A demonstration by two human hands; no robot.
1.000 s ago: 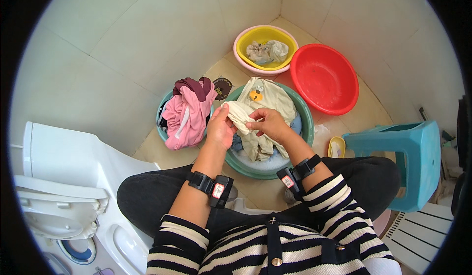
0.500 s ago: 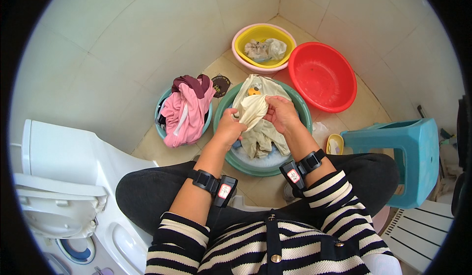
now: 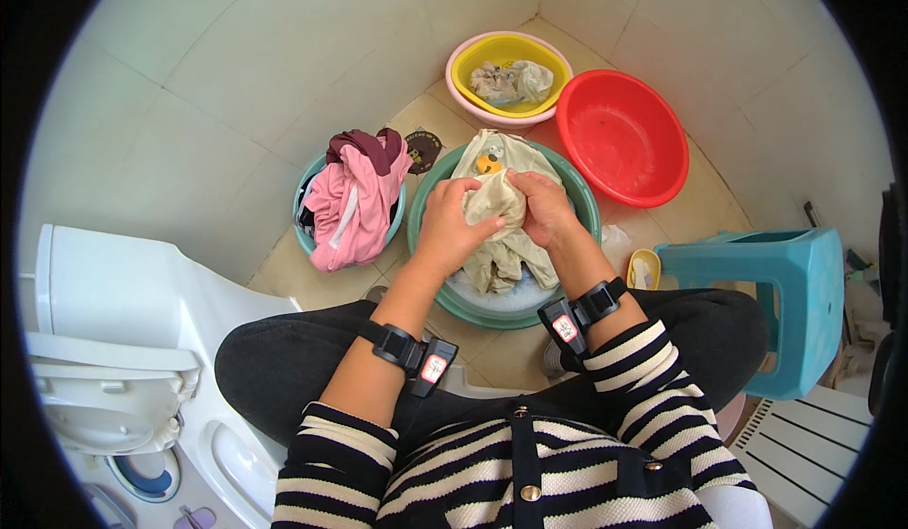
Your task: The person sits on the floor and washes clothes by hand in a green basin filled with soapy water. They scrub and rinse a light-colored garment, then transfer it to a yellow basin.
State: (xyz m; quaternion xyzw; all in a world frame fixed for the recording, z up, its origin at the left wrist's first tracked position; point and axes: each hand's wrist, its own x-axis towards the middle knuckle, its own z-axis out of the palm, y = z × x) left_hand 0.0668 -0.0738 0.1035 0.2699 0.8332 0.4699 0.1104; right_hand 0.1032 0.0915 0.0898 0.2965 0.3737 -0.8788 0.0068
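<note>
Cream garment (image 3: pixel 497 201): draping softly, probably feeling heavy, slippery.
Left hand (image 3: pixel 454 227), right hand (image 3: pixel 546 210): gripping opposite sides, likely giving best purchase.

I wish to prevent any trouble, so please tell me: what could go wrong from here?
Suds in the green basin could slop over its rim, perhaps making the tiled floor slippery. The pink garment, heaped above the small blue basin, may slide out. The cream garment, held in the left hand and right hand, might stretch if pulled hard.
</note>
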